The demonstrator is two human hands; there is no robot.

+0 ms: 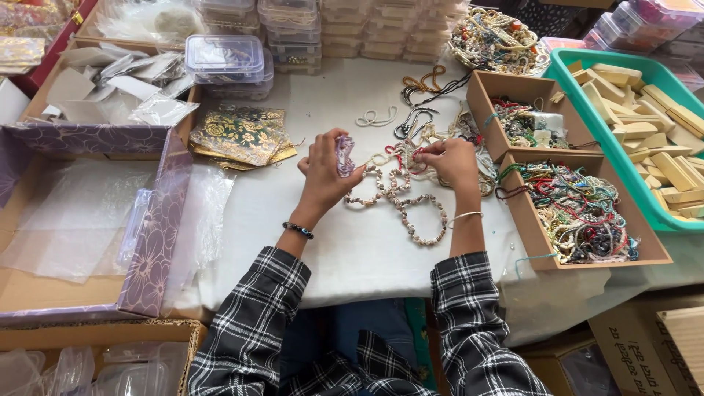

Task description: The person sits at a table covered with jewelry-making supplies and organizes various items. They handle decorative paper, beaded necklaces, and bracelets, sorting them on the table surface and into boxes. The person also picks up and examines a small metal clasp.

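The person is sitting at a white-covered bench [367,249], working over a scatter of beaded bracelets. The left hand [323,172] is closing its fingers around a small pale purple bracelet [345,155], holding it upright just above the cloth. The right hand [449,163] is pinching at a tangle of red and white bead strands [402,158] lying on the bench between the two hands, its fingertips pressing together on a strand. Just in front of the hands, a few shell-coloured bracelets [411,209] are lying loose and separate on the cloth. To the right, two brown cardboard trays [513,213] are sitting side by side, both holding mixed cord-and-bead bracelets, and beyond them a teal basket [579,81] is holding pale wooden blocks. To the left, a stack of green and gold fabric pouches [242,136] is lying near an open purple box [158,227] lined with clear bags. Judging by the layout, the sorting is looking only partly done: one bracelet is in hand, a handful are lying freed, and the knotted pile is waiting to be picked apart
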